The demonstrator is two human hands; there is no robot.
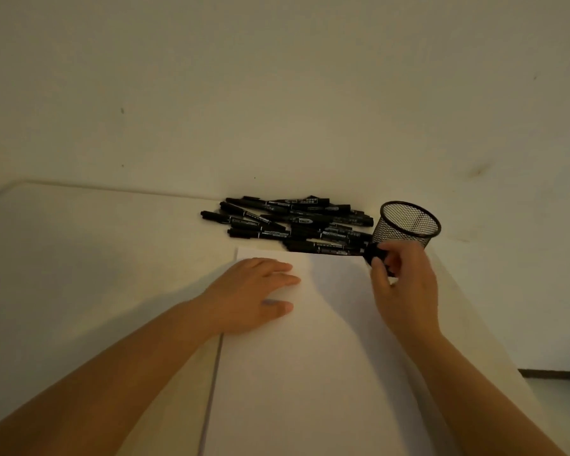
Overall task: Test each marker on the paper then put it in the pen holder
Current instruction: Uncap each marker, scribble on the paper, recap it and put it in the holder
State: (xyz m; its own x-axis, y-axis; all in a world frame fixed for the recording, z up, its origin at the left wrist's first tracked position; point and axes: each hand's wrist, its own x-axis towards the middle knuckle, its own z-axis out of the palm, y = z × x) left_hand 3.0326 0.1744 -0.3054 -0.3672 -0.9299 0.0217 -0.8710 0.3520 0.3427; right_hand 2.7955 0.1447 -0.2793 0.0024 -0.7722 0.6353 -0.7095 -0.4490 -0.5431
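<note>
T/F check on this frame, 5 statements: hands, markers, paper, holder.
1. The left hand lies flat on the paper. True.
2. The right hand is empty. False: it grips a black marker near the paper's far right corner.
3. The pen holder is full of markers. False: no marker shows through its mesh or above its rim.
4. The pile of markers lies at the far edge of the table, left of the pen holder. True.
5. The paper is covered in scribbles. False: no marks show on it.
</note>
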